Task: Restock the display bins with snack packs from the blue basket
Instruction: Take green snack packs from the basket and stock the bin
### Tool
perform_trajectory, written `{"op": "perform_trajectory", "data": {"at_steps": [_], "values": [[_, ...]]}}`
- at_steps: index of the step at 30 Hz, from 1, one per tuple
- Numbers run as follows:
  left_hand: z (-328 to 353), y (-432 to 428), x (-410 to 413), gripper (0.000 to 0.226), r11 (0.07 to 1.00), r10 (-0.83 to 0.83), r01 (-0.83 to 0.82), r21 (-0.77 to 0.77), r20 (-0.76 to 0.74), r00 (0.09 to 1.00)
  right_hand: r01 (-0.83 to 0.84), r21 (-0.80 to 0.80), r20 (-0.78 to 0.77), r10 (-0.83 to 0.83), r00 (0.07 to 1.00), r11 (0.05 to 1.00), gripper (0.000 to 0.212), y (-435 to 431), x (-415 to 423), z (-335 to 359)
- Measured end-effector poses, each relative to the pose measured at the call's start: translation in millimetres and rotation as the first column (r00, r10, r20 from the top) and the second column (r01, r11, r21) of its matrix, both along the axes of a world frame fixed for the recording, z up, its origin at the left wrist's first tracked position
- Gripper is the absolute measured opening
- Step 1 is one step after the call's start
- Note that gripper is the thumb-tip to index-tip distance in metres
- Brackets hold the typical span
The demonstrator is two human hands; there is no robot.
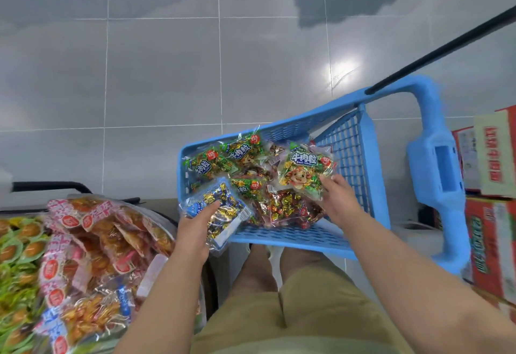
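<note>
The blue basket [282,237] stands on the grey tiled floor in front of my knees, holding several clear snack packs of wrapped candies. My left hand [194,229] grips a blue-labelled snack pack [223,211] at the basket's near left corner, lifted over the rim. My right hand [339,200] pinches the lower edge of a green-labelled snack pack [303,170] inside the basket on the right. A red-labelled pack [282,208] lies between my hands, and more green packs [212,162] lie at the basket's far left.
On my left, display bins hold pink-labelled orange snack packs [92,244] and green-wrapped snacks [16,256]. The basket's blue handle [438,174] with a black rod [446,43] rises at right. Red cardboard boxes [491,242] stand at the far right. My legs are below the basket.
</note>
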State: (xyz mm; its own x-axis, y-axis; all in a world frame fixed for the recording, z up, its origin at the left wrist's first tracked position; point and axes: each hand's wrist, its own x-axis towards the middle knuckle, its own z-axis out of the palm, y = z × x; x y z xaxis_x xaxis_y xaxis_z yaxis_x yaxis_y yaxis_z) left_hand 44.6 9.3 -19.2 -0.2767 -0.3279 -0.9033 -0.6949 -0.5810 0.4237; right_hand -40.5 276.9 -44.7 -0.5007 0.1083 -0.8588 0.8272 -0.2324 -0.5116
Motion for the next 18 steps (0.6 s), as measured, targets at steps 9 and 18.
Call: {"op": "perform_trajectory", "data": {"at_steps": [9,18], "values": [[34.4,19.1,-5.0,0.092,0.981,-0.195,0.193,-0.032,-0.062,0.979,-0.38,-0.112,-0.22,0.35,0.911,0.918,0.019,-35.4,18.2,55.4],[63.0,12.6,25.6,0.094,0.967,-0.256,0.245,-0.077,-0.211,0.944,-0.564,0.224,-0.306,0.606,0.734,0.795,0.042,-81.9,30.8,73.7]]}}
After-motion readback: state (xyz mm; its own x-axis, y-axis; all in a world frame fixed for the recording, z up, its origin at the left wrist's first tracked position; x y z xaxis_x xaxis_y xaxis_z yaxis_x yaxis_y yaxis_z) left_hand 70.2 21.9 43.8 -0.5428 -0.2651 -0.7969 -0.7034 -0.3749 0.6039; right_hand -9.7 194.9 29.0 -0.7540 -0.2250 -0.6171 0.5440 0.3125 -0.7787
